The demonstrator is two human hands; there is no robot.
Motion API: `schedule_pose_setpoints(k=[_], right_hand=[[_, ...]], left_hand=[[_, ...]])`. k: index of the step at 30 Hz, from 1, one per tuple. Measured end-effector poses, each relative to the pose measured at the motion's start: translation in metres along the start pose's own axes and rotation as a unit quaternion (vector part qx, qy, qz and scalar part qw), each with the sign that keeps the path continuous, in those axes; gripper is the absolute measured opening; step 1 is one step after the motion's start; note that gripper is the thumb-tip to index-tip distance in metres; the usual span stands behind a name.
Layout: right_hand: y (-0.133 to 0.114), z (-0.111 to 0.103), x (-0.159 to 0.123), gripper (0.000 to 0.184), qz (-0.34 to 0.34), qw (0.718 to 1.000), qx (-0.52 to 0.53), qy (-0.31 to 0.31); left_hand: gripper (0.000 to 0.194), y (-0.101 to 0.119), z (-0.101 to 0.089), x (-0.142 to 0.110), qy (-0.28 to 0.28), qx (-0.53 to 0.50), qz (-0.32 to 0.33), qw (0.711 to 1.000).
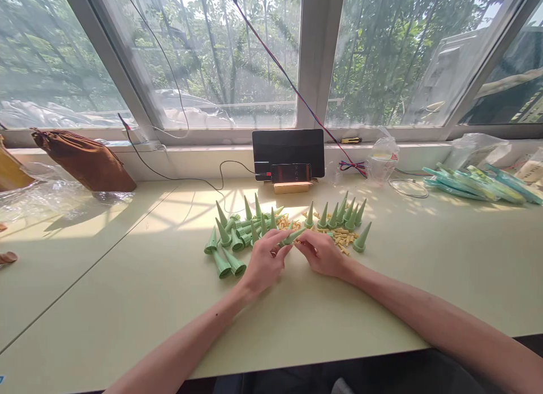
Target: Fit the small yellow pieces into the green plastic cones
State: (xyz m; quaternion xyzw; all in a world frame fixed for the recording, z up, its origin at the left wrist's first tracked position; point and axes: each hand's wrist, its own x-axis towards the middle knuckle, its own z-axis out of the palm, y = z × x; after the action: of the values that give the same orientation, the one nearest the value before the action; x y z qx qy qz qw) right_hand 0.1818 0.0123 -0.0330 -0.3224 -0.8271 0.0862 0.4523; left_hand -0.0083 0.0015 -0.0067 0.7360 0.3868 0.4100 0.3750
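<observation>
A pale worktop (pixel 148 315) runs below the window, its near edge partly hidden by the two forearms, which the frame cuts off. On it a dark tablet (pixel 288 145) stands propped behind the work. The left hand (pixel 266 261) has its grip closed around one green cone (pixel 295 235); the cone lies between thumb and fingers, its tip slanting up towards the right hand (pixel 323 254), its base largely covered. The right grip is narrow, fingertips drawn together just beside that cone; whether they pinch one of the little pieces I cannot fairly tell at this size. Other green cones (pixel 362 239) stand or lie to both sides, some behind the left hand. Small yellow pieces (pixel 343 236) lie scattered among them, partly blocked by the hands.
</observation>
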Motion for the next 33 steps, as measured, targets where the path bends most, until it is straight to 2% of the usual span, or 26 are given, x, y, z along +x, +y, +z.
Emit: schedule_pose_setpoints(k=[12, 22, 26, 33], right_hand=[[0.0027, 0.001, -0.0019, 0.019, 0.012, 1.0, 0.008, -0.025], [0.0001, -0.0006, 0.0005, 0.018, -0.029, 0.999, 0.009, -0.011], [0.0008, -0.0003, -0.0001, 0.017, -0.01, 1.0, 0.013, -0.007], [-0.0002, 0.0001, 0.0012, 0.022, 0.045, 0.998, 0.033, 0.008]], left_hand=[[0.031, 0.0047, -0.0003, 0.0, 0.004, -0.012, 0.014, 1.0], [0.03, 0.0008, 0.0007, 0.0001, 0.02, -0.006, 0.03, 0.999], [0.031, -0.0006, 0.0014, -0.0002, 0.021, 0.005, 0.038, 0.999], [0.029, 0.0034, 0.0027, -0.0007, 0.03, 0.088, 0.063, 0.994]])
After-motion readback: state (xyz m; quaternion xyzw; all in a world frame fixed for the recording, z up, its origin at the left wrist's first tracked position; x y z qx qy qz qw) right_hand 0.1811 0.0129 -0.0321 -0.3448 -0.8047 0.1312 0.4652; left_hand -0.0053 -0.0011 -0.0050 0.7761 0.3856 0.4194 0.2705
